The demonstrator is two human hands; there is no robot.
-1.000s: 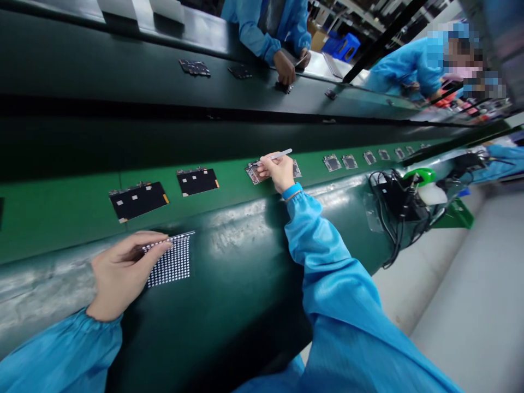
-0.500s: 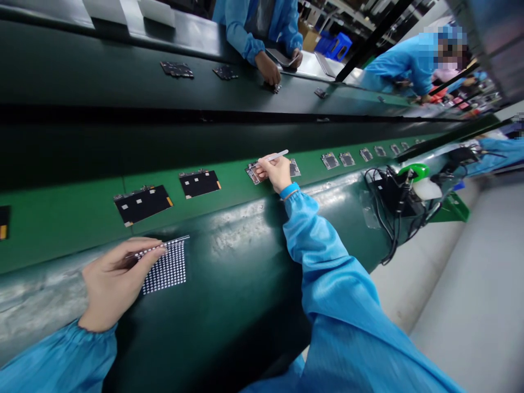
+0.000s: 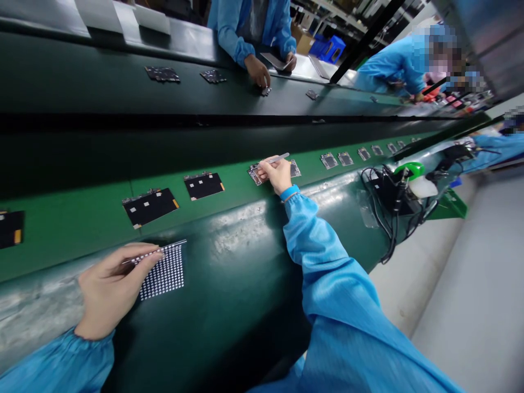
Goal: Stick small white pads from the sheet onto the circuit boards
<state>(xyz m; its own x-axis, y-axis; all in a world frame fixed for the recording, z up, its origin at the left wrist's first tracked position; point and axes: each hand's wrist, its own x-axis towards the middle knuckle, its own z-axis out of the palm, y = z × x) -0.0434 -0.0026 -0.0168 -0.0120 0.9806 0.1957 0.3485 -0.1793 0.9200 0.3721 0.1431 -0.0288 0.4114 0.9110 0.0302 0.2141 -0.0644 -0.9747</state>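
My left hand [image 3: 112, 284] pinches a sheet of small round white stickers [image 3: 166, 273] by its top edge, above the near bench rim. The sheet hangs down with its rows of dots showing. My right hand [image 3: 276, 173] is closed around slim pale tweezers [image 3: 280, 158], whose tips are hidden by the fingers. This hand is over a circuit board [image 3: 254, 173] on the green belt, and covers part of it. Another board [image 3: 295, 168] shows just right of the hand. To the left lie black-covered boards, one nearer [image 3: 151, 207] and one farther [image 3: 204, 186].
More circuit boards [image 3: 328, 160] line the green belt [image 3: 90, 218] to the right. Cables and a black device [image 3: 388, 191] sit on the bench at right. Across the belt, a co-worker's hand [image 3: 257, 71] touches a small board [image 3: 266, 91]. Another person [image 3: 393, 65] leans in farther right.
The black-covered boards at left have shifted slightly right in view, while the boards on the far line have shifted left. Both my hands keep their grips and have hardly moved.
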